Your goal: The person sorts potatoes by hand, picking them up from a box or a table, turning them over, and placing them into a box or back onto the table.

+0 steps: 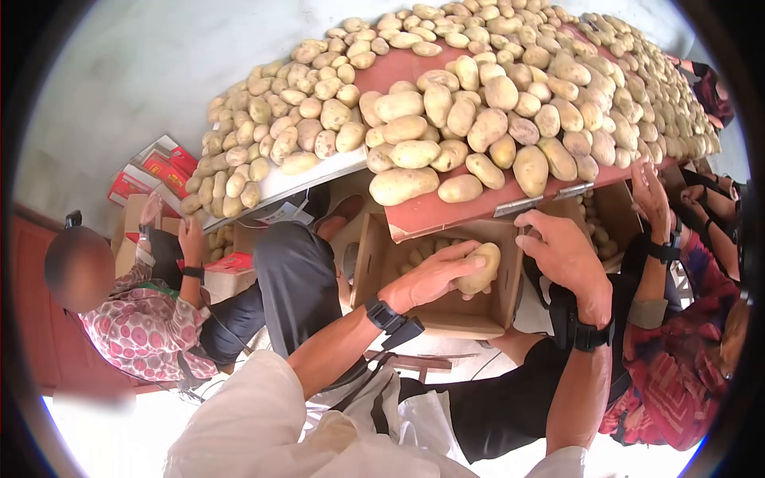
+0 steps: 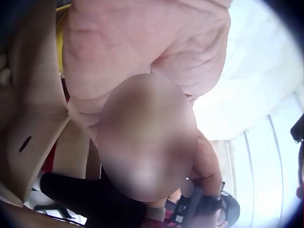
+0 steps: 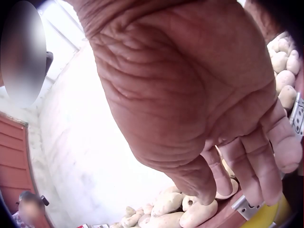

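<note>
- Background: a pale wall (image 1: 111, 95) rises behind the red tabletop (image 1: 413, 223), which carries a broad heap of potatoes (image 1: 486, 92); its near edge bears metal hinges (image 1: 514, 207).
- Left hand (image 1: 426, 280): in front of the red tabletop's near edge, thumb and fingers closed around a single potato (image 1: 480, 269), palm partly visible in the left wrist view.
- Held potato: in front of the red tabletop and apart from its heap, pale yellow-brown and oblong.
- Right hand (image 1: 564, 253): beside the red tabletop's near edge, close to the hinges, fingers loosely extended and grasping nothing; contact with the edge cannot be determined.
- Open box (image 1: 454, 323): below the red tabletop's near edge, brown-walled, containing smaller-looking potatoes (image 1: 418, 253).
- White board (image 1: 315, 177): adjoining the red tabletop's left side, likewise bearing potatoes.
- Red printed cartons (image 1: 167, 171): beyond the red tabletop's left side, near the wall.
- Person in a circle-patterned top (image 1: 143, 323): seated to the left of the red tabletop, both hands raised.
- Person in a red-and-dark top (image 1: 677, 358): at the red tabletop's right side, one hand raised near its edge.
</note>
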The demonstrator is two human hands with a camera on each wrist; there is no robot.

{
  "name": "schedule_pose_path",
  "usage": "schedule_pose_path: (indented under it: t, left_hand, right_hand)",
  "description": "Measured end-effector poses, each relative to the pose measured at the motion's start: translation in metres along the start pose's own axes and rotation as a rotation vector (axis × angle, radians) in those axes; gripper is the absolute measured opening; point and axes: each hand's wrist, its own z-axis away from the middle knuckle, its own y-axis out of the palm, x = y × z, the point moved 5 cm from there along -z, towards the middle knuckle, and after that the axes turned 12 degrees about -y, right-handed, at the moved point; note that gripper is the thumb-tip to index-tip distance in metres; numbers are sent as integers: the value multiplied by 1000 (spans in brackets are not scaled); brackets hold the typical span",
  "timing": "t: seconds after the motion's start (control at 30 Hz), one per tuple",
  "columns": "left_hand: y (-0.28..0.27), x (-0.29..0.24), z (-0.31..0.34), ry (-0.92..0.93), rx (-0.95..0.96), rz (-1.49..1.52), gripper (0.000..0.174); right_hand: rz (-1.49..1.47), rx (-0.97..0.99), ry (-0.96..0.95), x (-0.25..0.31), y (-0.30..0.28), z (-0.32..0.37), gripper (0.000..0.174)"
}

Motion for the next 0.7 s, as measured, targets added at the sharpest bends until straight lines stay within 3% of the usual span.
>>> schedule_pose_path:
  t: [0.17, 0.3, 0.43, 0.57, 0.63, 0.7]
  left_hand:
    - [-12, -42, 38, 203, -36, 205, 46]
    - [-39, -81, 70, 362, -99, 181, 48]
    - [-84, -124, 96, 467, -365, 152, 38]
    - [-149, -155, 100, 393, -663, -16, 29]
    - [-175, -167, 96, 372, -722, -52, 30]
    - [-198, -183, 90, 333, -919, -212, 41]
  right_hand:
    - [16, 2, -24, 4, 3, -3, 31]
    - [31, 24, -3, 10, 3, -6, 30]
    - [54, 23, -35, 9, 6, -5, 30]
    - [98, 26, -69, 7, 11, -6, 29]
    - [114, 24, -75, 8, 13, -6, 29]
    - [118, 43, -65, 9, 14, -7, 29]
